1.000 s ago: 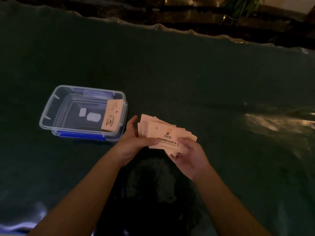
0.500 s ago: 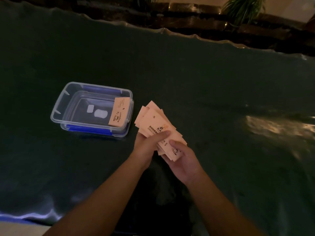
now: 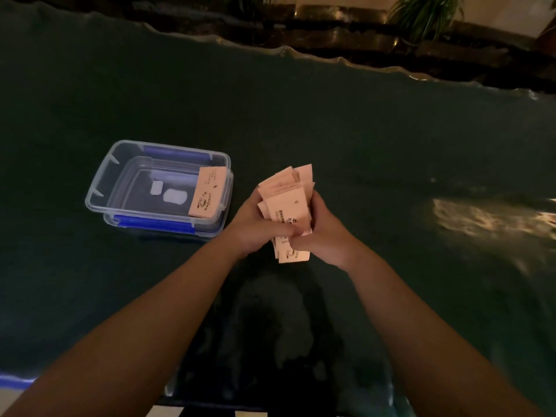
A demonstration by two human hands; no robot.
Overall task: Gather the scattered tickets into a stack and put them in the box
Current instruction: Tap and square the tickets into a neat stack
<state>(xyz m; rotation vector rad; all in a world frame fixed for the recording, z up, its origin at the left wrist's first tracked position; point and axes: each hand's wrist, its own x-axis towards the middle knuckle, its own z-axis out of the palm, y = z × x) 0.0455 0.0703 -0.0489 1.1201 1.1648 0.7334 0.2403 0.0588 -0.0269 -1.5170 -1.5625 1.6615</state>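
Observation:
A loose bundle of several pale pink tickets [image 3: 288,206] stands nearly lengthwise between both hands, above the dark green table cover. My left hand [image 3: 255,227] grips its left side with the thumb across the front. My right hand [image 3: 323,233] wraps its right edge. The ticket ends stick out unevenly at top and bottom. To the left sits a clear plastic box [image 3: 99,194] with blue clips, open. One pink ticket [image 3: 209,192] leans inside against its right wall.
The green cloth [image 3: 301,115] covers the whole table, with a wavy far edge. A bright glare patch [image 3: 487,218] lies at the right. Potted plants [image 3: 421,13] and a dark ledge stand beyond the table.
The bundle has turned from lying fanned crosswise to standing lengthwise, and both hands have closed in on its sides. The box and its ticket have not moved.

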